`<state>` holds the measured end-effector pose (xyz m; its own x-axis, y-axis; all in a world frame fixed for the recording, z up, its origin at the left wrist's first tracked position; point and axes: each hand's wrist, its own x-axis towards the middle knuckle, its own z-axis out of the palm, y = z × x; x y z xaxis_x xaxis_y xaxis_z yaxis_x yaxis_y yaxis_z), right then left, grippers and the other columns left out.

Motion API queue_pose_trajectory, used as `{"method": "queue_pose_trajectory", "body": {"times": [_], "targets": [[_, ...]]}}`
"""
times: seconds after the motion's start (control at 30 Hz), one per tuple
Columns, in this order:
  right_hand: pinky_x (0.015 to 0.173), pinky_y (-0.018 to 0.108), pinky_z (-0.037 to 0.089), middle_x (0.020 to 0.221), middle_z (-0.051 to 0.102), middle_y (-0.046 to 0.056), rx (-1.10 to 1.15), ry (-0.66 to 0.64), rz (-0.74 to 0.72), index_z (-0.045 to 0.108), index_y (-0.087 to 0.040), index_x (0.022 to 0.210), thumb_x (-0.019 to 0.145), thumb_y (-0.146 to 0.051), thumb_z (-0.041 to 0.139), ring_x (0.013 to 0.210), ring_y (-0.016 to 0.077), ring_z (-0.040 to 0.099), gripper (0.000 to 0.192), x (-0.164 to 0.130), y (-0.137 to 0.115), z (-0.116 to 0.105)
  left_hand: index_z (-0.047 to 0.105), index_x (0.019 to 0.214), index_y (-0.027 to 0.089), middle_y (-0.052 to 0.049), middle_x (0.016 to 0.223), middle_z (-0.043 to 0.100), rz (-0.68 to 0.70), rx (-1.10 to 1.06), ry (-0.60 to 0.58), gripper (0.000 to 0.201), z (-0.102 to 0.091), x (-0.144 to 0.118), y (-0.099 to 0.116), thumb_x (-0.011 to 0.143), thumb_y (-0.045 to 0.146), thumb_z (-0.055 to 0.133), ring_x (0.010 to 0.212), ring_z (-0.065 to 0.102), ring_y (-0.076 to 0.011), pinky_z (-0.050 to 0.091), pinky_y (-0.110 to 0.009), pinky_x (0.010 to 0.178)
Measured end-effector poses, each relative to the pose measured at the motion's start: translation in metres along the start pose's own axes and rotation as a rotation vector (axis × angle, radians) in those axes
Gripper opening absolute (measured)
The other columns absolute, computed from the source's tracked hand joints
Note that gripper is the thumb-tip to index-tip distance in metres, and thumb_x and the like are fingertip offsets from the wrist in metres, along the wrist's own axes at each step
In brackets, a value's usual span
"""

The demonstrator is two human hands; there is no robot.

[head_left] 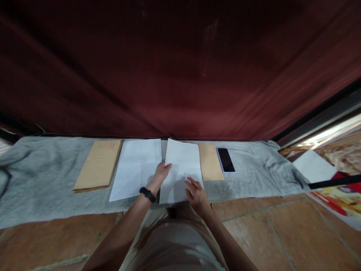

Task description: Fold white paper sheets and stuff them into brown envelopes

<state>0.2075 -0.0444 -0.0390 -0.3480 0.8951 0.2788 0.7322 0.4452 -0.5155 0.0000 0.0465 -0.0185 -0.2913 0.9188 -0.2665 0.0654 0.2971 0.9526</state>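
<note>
A white sheet of paper (182, 180) with a crease across it lies in front of me. My left hand (161, 172), a black band on its wrist, grips the sheet's left edge, thumb on top and fingers underneath. Over the lower right part of the same sheet is my right hand (195, 191), its fingers loosely bent and apart with nothing in them; whether it touches the paper I cannot tell. To the left lies more creased white paper (135, 165). A brown envelope (211, 162) sits at the sheet's right, partly hidden under it.
A stack of brown envelopes (98, 164) rests at the left. Right of the single envelope lies a phone (226, 160) with a dark screen. Grey cloth (254, 169) covers the narrow bench. Dark red fabric (180, 75) rises behind it, and tiled floor (245, 226) shows below.
</note>
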Motion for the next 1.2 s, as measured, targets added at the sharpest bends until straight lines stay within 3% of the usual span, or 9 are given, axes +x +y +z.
{"method": "queue_pose_trajectory", "body": {"times": [0.17,0.43,0.67,0.77,0.93,1.03,1.2], "targets": [[0.114,0.051,0.047,0.15,0.056,0.014,-0.068,0.037,0.027,0.06,-0.018,0.141,0.097,-0.017,0.05,0.141,0.0297,0.048,0.045,0.003,0.013,0.01,0.071,0.084,0.017,-0.009,0.08,0.076,0.043,0.166,0.045,0.013,0.005,0.016,-0.001,0.071,0.02,0.068,0.089,0.072,-0.0299,0.055,-0.036,0.078],[0.116,0.055,0.045,0.153,0.051,0.013,-0.069,0.035,0.008,0.053,-0.02,0.147,0.098,-0.015,0.047,0.143,0.0302,0.045,0.05,0.003,0.017,0.02,0.064,0.125,0.017,-0.009,0.116,0.075,0.2,0.273,0.084,0.05,0.008,0.015,-0.006,0.076,0.012,0.061,0.104,0.071,-0.0254,0.054,-0.034,0.095],[0.116,0.057,0.043,0.154,0.049,0.015,-0.08,0.025,0.004,0.051,-0.018,0.147,0.099,-0.016,0.045,0.144,0.0313,0.043,0.049,0.002,0.012,0.016,0.055,0.138,0.013,-0.015,0.13,0.067,0.325,0.409,0.121,0.057,0.011,0.012,-0.012,0.081,0.015,0.058,0.122,0.063,-0.0291,0.049,-0.04,0.107],[0.117,0.056,0.041,0.155,0.048,0.015,-0.099,0.027,0.005,0.05,-0.016,0.147,0.099,-0.017,0.045,0.145,0.0306,0.042,0.048,0.0,0.011,0.017,0.05,0.142,0.009,-0.019,0.129,0.065,0.35,0.453,0.119,0.059,0.009,0.008,-0.018,0.085,0.02,0.057,0.124,0.062,-0.0314,0.049,-0.044,0.107],[0.118,0.054,0.04,0.155,0.049,0.015,-0.127,0.056,0.0,0.052,-0.015,0.147,0.099,-0.017,0.045,0.145,0.0296,0.043,0.048,-0.002,0.012,0.022,0.047,0.146,0.013,-0.015,0.123,0.065,0.374,0.504,0.125,0.06,0.001,0.005,-0.028,0.088,0.024,0.058,0.115,0.065,-0.0283,0.051,-0.042,0.104],[0.118,0.053,0.04,0.154,0.051,0.015,-0.166,0.084,-0.009,0.053,-0.015,0.146,0.1,-0.018,0.044,0.144,0.029,0.044,0.047,-0.003,0.014,0.026,0.046,0.147,0.014,-0.015,0.123,0.065,0.372,0.565,0.122,0.061,-0.004,0.007,-0.032,0.087,0.019,0.058,0.107,0.068,-0.0264,0.055,-0.041,0.1],[0.118,0.05,0.04,0.151,0.054,0.014,-0.217,0.114,-0.026,0.055,-0.014,0.145,0.101,-0.019,0.042,0.142,0.028,0.046,0.046,-0.003,0.014,0.028,0.049,0.145,0.015,-0.015,0.129,0.062,0.417,0.63,0.134,0.064,-0.007,0.012,-0.037,0.082,0.007,0.057,0.116,0.067,-0.0277,0.056,-0.043,0.103]]}}
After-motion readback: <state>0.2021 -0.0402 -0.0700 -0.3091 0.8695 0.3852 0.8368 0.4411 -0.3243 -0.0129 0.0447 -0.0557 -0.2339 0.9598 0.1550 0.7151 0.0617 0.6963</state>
